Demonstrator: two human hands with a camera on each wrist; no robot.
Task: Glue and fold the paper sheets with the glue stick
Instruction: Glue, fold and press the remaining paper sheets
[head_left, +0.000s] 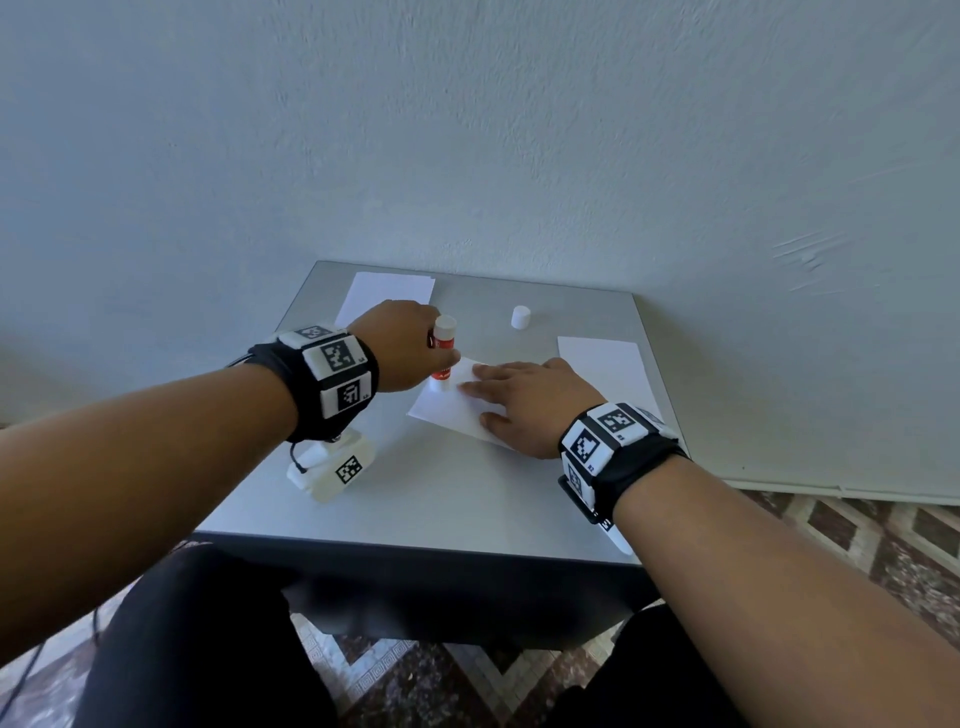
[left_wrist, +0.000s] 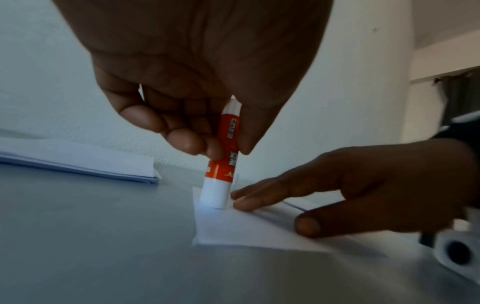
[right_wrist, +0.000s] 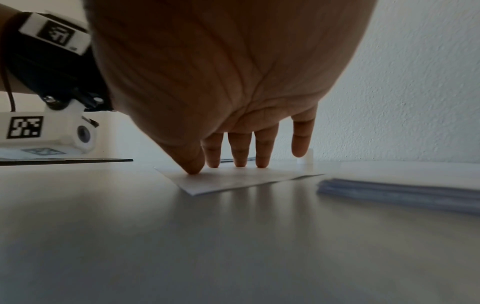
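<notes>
A white paper sheet (head_left: 447, 408) lies in the middle of the grey table (head_left: 441, 493). My left hand (head_left: 410, 353) grips a red and white glue stick (head_left: 444, 353), upright, its lower end down on the sheet's far left corner. In the left wrist view the glue stick (left_wrist: 222, 162) is pinched between thumb and fingers, tip on the paper sheet (left_wrist: 241, 228). My right hand (head_left: 524, 400) lies flat on the sheet with fingers spread. The right wrist view shows its fingertips (right_wrist: 240, 162) pressing the paper sheet (right_wrist: 233, 181).
A white cap (head_left: 520, 317) stands at the back of the table. One paper stack (head_left: 387, 299) lies at the back left, another paper stack (head_left: 605, 369) to the right of my right hand. A wall rises right behind the table; patterned floor lies below.
</notes>
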